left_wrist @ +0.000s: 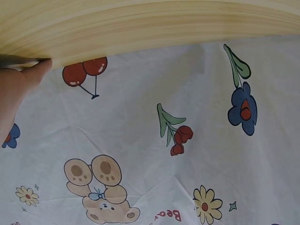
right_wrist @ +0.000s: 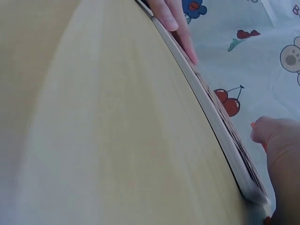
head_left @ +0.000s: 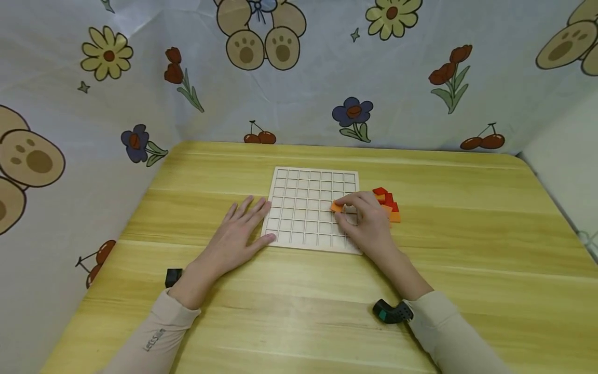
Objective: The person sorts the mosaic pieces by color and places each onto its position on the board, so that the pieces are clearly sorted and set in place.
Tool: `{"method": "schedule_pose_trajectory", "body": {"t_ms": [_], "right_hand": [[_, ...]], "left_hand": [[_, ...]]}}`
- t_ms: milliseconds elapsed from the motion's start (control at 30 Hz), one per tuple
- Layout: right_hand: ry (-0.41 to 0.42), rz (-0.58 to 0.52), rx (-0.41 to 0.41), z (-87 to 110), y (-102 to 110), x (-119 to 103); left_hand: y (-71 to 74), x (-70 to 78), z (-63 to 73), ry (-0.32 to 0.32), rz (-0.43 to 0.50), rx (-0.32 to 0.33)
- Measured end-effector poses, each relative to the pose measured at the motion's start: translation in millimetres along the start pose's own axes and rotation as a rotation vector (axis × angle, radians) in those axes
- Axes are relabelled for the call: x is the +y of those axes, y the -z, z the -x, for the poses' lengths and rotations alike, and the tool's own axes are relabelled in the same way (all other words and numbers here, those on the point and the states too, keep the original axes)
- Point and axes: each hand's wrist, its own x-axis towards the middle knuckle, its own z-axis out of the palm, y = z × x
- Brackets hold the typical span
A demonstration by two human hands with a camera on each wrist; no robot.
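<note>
A pale wooden board [head_left: 299,213] with a grid of square cells lies flat on the table. My left hand [head_left: 238,239] rests with spread fingers at its left edge, and the thumb reaches its front left corner. Over the right part of the grid, my right hand [head_left: 369,223] pinches a small flat orange piece [head_left: 336,206] between thumb and fingers. In the right wrist view a sliver of the orange piece [right_wrist: 253,125] shows by the thumb. A small pile of red and orange pieces [head_left: 395,216] lies just right of the board, partly hidden behind the right hand.
The wooden table [head_left: 289,306] runs back to a white cloth [head_left: 299,98] printed with bears, flowers and cherries. A black wrist device [head_left: 391,312] sits at the right cuff, and a black block [head_left: 173,277] shows beside the left wrist.
</note>
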Motion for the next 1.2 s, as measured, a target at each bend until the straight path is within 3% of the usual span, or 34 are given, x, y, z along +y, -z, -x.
{"method": "schedule_pose_trajectory", "body": {"t_ms": [233, 533, 667, 867, 1200], "right_hand": [[-0.029, -0.044, -0.078, -10.6, -18.2, -14.9], [0.0, -0.133, -0.128, -32.3, -53.4, -39.4], [-0.009, -0.151, -0.19, -34.7, -63.9, -46.5], [-0.01, -0.109, -0.258, -32.6, -68.6, -48.4], [0.082, -0.063, -0.273, -32.8, -68.6, -47.3]], "left_hand": [[1.5, -0.8, 2.9, 0.011, -0.008, -0.013], [-2.9, -2.5, 2.7, 0.015, -0.007, -0.017], [-3.6, -1.6, 2.0, 0.014, 0.0, -0.022], [-0.5, -0.9, 1.8, 0.017, 0.002, -0.023], [0.6, -3.1, 0.7, 0.013, -0.012, -0.013]]}}
